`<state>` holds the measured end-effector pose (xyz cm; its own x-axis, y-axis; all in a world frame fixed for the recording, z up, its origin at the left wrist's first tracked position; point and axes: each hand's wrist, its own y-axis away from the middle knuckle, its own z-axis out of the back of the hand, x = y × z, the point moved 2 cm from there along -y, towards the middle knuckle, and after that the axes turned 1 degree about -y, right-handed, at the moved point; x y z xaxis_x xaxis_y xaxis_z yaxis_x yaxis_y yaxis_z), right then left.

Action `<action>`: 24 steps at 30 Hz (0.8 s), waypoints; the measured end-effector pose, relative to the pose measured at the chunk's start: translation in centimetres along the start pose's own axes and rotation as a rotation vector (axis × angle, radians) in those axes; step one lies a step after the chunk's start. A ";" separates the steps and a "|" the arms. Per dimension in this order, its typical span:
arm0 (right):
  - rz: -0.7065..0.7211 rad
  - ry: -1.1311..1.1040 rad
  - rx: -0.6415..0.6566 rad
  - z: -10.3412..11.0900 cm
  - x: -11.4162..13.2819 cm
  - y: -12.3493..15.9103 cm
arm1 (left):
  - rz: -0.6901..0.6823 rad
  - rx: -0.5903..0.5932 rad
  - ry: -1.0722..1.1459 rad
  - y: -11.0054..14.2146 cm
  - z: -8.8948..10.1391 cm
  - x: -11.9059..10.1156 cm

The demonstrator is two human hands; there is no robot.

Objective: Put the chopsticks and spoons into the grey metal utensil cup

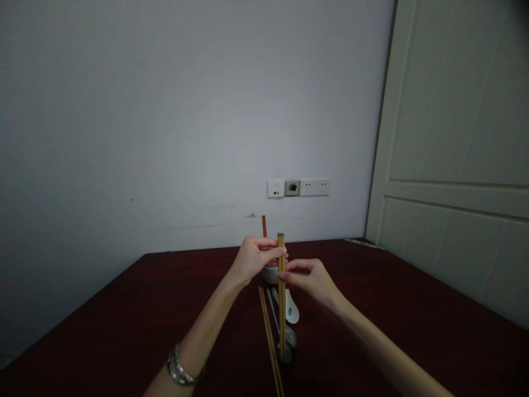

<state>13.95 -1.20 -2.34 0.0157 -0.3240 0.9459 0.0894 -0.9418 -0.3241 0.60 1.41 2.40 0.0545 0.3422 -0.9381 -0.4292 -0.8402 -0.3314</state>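
My left hand [260, 255] pinches a pair of wooden chopsticks [281, 309] near the upper end. Slightly lower, my right hand [308, 278] also closes its fingertips on them from the right. The chopsticks point toward me, their lower ends over the metal spoons [291, 336] on the table. A second pair of chopsticks [269, 336] lies to the left of the spoons. To the right is a white ceramic spoon [292, 310] with a blue mark. Behind my hands stands a pale round container [269, 274], partly hidden, with a reddish-brown stick [264, 226] rising above my left hand.
The dark red table [173, 309] reaches back to a pale wall [185, 121] with sockets and switches [314, 187]. At the right is a white panelled door [454, 138]. A thin strip [363, 243] lies by the table's back right edge.
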 end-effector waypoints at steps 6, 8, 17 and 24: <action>0.002 0.013 0.004 0.1 -0.4 -0.4 | 0.005 -0.015 -0.012 -0.1 0.0 0.1; -0.002 0.009 0.004 0.1 -0.4 -0.4 | 0.006 -0.019 -0.020 -0.1 0.0 0.2; 0.002 -0.012 0.003 -0.1 -0.2 -0.5 | -0.019 0.004 -0.058 -0.5 0.3 0.4; 0.010 -0.023 0.020 -0.1 -1.0 -1.4 | -0.016 0.008 -0.073 -0.9 0.7 0.7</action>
<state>13.75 0.44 -2.83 0.0400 -0.3306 0.9429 0.1090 -0.9366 -0.3331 0.39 2.74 2.16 -0.0048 0.3854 -0.9227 -0.4357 -0.8314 -0.3450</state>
